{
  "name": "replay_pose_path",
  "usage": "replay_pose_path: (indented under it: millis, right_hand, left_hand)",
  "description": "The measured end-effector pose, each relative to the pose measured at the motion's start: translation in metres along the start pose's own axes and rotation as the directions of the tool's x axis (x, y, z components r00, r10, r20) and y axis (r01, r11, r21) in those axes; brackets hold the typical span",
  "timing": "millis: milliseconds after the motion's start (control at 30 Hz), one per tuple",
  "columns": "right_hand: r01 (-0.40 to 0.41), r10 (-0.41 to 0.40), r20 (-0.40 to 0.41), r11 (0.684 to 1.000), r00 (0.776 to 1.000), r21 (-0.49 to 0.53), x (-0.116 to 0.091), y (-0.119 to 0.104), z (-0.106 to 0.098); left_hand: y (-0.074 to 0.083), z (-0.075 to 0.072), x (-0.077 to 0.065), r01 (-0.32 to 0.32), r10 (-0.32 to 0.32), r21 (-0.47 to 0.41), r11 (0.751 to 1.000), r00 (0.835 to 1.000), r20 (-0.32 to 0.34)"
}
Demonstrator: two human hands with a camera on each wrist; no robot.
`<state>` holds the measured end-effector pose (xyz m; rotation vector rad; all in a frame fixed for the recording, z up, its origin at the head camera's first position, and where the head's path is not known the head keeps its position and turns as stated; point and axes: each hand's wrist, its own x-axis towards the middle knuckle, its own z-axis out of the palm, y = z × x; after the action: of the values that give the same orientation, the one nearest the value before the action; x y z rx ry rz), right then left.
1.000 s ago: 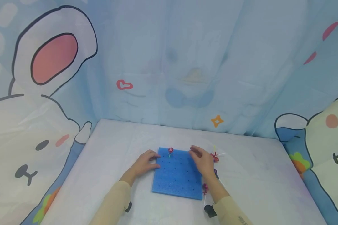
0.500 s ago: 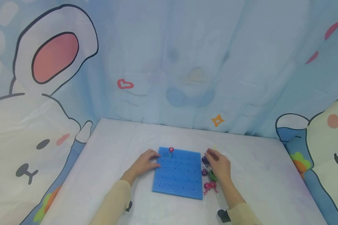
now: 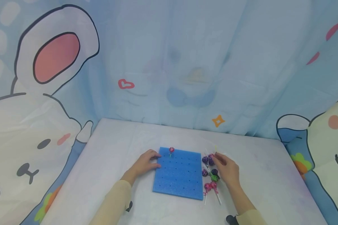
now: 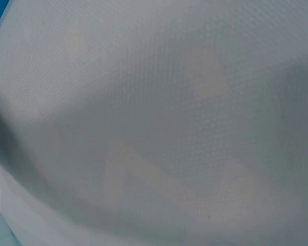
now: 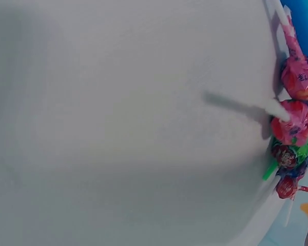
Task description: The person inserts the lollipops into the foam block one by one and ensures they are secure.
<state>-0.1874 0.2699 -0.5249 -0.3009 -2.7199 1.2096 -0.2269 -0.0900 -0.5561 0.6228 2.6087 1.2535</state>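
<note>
A blue foam board [image 3: 180,175] dotted with small holes lies on the table. One red lollipop [image 3: 171,150] stands upright near its back left corner. My left hand [image 3: 143,162] is at the board's left edge, thumb and fingers spread and touching it. Beside the right edge lies a loose bunch of lollipops: purple ones [image 3: 205,160], a green one [image 3: 214,178] and pink ones [image 3: 207,187]. My right hand [image 3: 228,168] has its fingertips at a red lollipop [image 3: 211,155] at the back of the bunch; I cannot tell whether they pinch it.
The pale-covered table [image 3: 124,134] reaches back to a blue printed curtain [image 3: 146,62]. In the right wrist view, pink lollipops [image 5: 300,77] lie close against the board's edge [image 5: 305,25]. The left wrist view is mostly blurred tabletop [image 4: 154,123].
My right hand has moved off the board to the right and slightly toward me, uncovering the lollipop bunch. My left hand has stayed at the board's edge.
</note>
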Motion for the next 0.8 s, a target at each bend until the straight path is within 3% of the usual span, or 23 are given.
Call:
replay_pose_path:
  millis: [167,467,800]
  right_hand:
    - [0.026,-0.026,-0.003,0.999,1.000,-0.026,-0.004,0.006,-0.002]
    - [0.058,-0.048,0.074,0.987,0.996,-0.147,-0.011,0.013,-0.009]
    - [0.000,0.034,0.152,0.975,0.988,-0.221,-0.016,0.023,-0.009]
  left_hand:
    - [0.000,0.000,0.000,0.007,-0.007,-0.004,1.000,1.000,0.003]
    - [0.000,0.001,0.000,0.003,-0.003,-0.015,1.000,1.000,-0.003]
    - [-0.001,0.001,0.000,-0.002,0.002,-0.018,1.000,1.000,-0.005]
